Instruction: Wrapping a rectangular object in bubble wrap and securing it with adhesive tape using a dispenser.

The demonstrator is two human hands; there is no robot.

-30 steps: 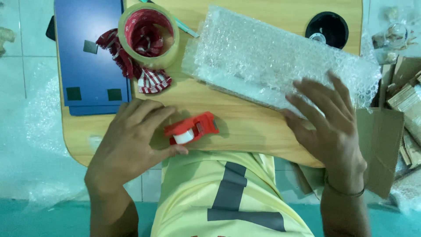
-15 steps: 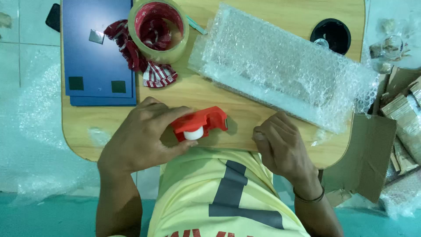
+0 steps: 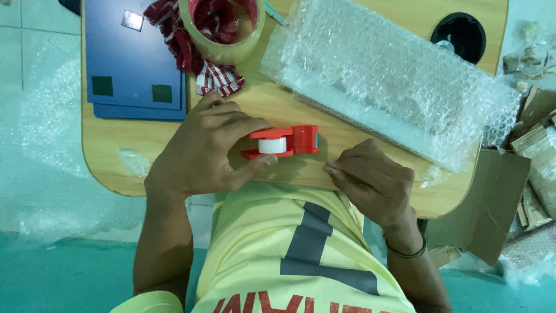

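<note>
On the near edge of the wooden table, your left hand wraps the red tape dispenser, fingers over its back and thumb under its base, the white roll showing in the middle and its cutting end pointing right. A second ago your right hand lay flat on the bubble-wrapped package; it has since come off the wrap and drawn in beside the dispenser, fingertips pinched together just right of the cutter, apart from the red body. Whether a strip of clear tape runs between those fingertips and the cutter you cannot tell. The package now lies unheld across the far right of the table. Further back, the big roll of packing tape sits on a red striped cloth, next to the blue boards, untouched throughout.
</note>
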